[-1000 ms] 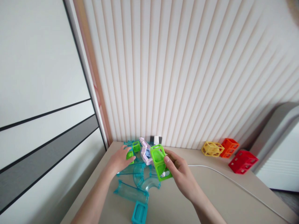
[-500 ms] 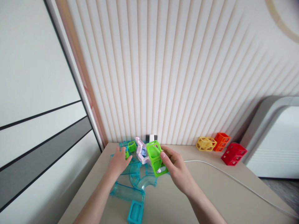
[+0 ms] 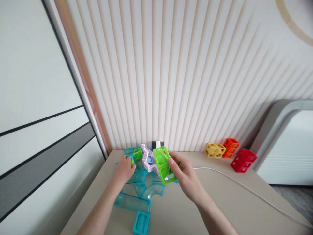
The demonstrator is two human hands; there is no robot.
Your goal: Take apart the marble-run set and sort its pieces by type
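In my right hand (image 3: 187, 178) is a bright green block of two open-framed cells (image 3: 162, 161), held up over the table with the thumb on its near side. My left hand (image 3: 123, 172) reaches into the pile at the left, its fingers closed around a small green block (image 3: 132, 162) that they mostly hide. Just beyond it lies another green cube (image 3: 138, 153). A lilac faceted chain-like piece (image 3: 146, 162) rests between the hands, partly behind the held block. Clear teal track pieces (image 3: 133, 201) spread under and in front of my left hand.
A teal block (image 3: 141, 223) lies at the near edge. Yellow (image 3: 215, 150), orange (image 3: 231, 148) and red (image 3: 244, 160) framed blocks stand at the right by the ribbed wall (image 3: 171, 81). A white cable (image 3: 234, 181) crosses the table. A black-and-white object (image 3: 157, 144) touches the wall.
The fingers of my left hand, spread before, have closed in around the small green block. My right hand keeps the green two-cell block in nearly the same spot.
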